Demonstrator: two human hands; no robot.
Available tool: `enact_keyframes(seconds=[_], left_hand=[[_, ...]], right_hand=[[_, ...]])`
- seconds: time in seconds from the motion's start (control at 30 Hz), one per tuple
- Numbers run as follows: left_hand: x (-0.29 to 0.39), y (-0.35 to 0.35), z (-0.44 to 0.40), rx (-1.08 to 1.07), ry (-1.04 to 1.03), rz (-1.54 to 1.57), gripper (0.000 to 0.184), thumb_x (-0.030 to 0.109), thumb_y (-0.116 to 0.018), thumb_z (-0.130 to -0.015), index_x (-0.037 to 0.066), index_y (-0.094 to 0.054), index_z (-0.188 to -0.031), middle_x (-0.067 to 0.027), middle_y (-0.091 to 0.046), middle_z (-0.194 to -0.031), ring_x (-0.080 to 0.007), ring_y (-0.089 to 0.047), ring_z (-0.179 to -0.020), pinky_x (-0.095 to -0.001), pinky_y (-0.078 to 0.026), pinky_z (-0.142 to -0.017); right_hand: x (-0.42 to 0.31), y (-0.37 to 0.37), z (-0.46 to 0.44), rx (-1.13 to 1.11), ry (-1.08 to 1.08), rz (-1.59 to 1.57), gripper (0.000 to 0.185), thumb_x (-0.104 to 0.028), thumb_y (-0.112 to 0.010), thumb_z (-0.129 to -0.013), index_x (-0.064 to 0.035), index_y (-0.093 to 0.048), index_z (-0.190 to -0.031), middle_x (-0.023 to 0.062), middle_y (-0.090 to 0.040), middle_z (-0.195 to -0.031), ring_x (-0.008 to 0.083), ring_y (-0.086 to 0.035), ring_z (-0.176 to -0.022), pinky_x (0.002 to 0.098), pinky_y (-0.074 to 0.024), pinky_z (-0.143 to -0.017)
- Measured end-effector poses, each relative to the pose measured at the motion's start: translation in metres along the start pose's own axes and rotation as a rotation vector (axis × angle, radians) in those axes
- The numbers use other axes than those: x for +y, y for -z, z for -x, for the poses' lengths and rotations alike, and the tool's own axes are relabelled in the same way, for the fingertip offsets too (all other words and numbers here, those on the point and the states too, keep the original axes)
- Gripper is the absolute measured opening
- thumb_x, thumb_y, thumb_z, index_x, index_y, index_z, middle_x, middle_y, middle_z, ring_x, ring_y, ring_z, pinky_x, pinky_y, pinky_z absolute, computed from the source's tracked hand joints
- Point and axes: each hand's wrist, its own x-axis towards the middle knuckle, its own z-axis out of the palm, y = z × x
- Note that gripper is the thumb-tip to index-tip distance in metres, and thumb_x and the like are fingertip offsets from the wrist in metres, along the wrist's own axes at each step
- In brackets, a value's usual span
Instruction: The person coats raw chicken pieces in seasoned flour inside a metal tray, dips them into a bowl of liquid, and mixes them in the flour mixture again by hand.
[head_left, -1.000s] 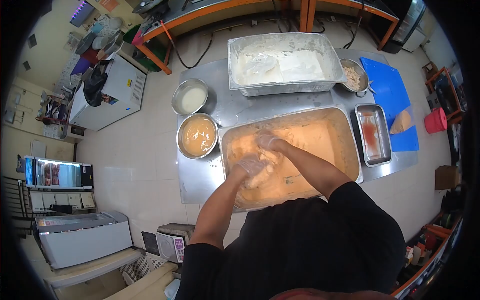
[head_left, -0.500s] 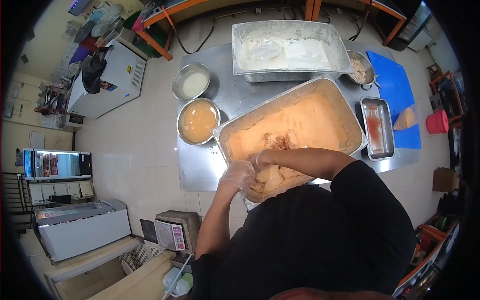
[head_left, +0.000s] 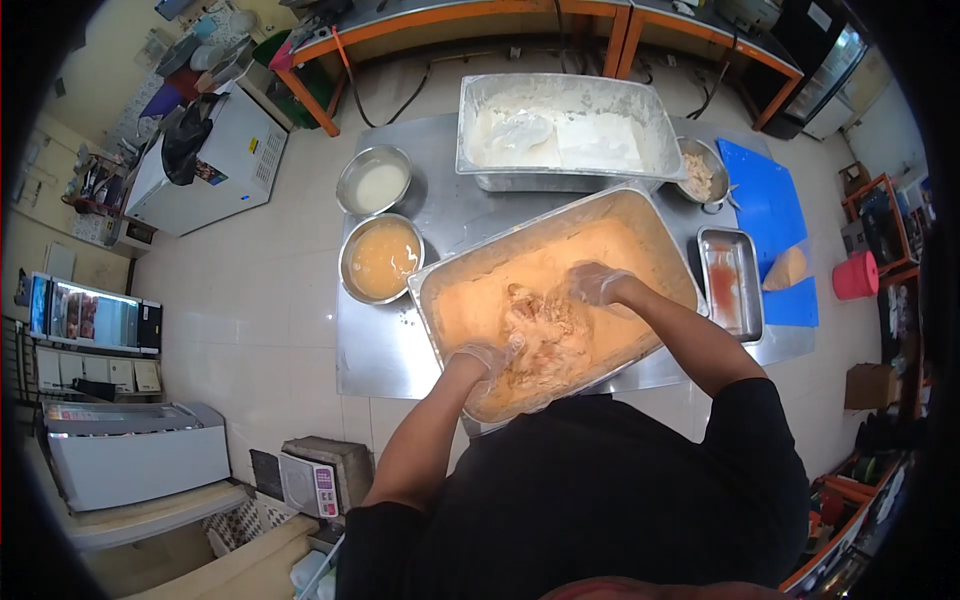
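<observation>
A large metal tub [head_left: 660,215] of orange powder stands at an angle on the steel table. Coated pieces [head_left: 545,335] lie heaped in the powder near its middle. My left hand [head_left: 482,362], in a clear glove, is at the left side of the heap; its fingers are partly hidden. On the heap's upper right, my right hand [head_left: 592,284], also gloved, rests in the powder, with its fingertips hard to make out. Whether either hand grips anything is unclear.
Behind stands a tub of white flour [head_left: 570,180]. Bowls of orange liquid [head_left: 384,258] and whitish liquid [head_left: 380,186] are at left. At right are a bowl of pale pieces [head_left: 700,172], a tray with red liquid [head_left: 728,285] and a blue board [head_left: 770,200] bearing a bag [head_left: 785,269].
My hands have moved apart from the tub's lower left corner, the right one up and to the right. The heap of coated pieces now shows between them. The tub has turned from its earlier straighter position.
</observation>
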Motion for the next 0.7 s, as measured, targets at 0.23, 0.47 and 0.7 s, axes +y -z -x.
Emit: enact_keyframes(seconds=[0.23, 0.47, 0.7], left_hand=[[0.019, -0.045, -0.058, 0.063, -0.272, -0.268, 0.059, 0.035, -0.04, -0.098, 0.008, -0.028, -0.149, -0.0271, -0.058, -0.126, -0.0366, -0.058, -0.116, -0.0436, -0.044, -0.099], [0.01, 0.004, -0.103, 0.473, 0.192, 0.647, 0.069, 0.055, -0.036, -0.096, -0.004, -0.052, -0.128, -0.0301, -0.063, -0.109, -0.0446, -0.061, -0.101, -0.0488, -0.047, -0.089], [0.051, -0.021, -0.17, 0.524, 0.004, 0.6, 0.074, 0.062, -0.029, -0.097, -0.003, -0.061, -0.115, -0.0295, -0.062, -0.115, -0.0447, -0.06, -0.103, -0.0486, -0.043, -0.093]], right_hand=[[-0.057, -0.041, 0.018, 0.158, -0.233, -0.549, 0.05, -0.042, -0.048, -0.099, -0.0087, -0.055, -0.135, 0.0173, -0.051, -0.141, 0.0283, -0.048, -0.125, 0.0375, -0.0378, -0.104], [0.041, -0.006, -0.04, 0.604, -0.201, -0.529, 0.039, -0.036, -0.052, -0.095, -0.0028, -0.069, -0.105, 0.0193, -0.068, -0.104, 0.0262, -0.064, -0.093, 0.0375, -0.0491, -0.084], [0.016, 0.014, -0.081, 0.409, -0.036, -0.193, 0.032, -0.027, -0.052, -0.088, 0.0001, -0.068, -0.097, 0.0228, -0.067, -0.1, 0.0367, -0.064, -0.093, 0.0456, -0.0494, -0.082]])
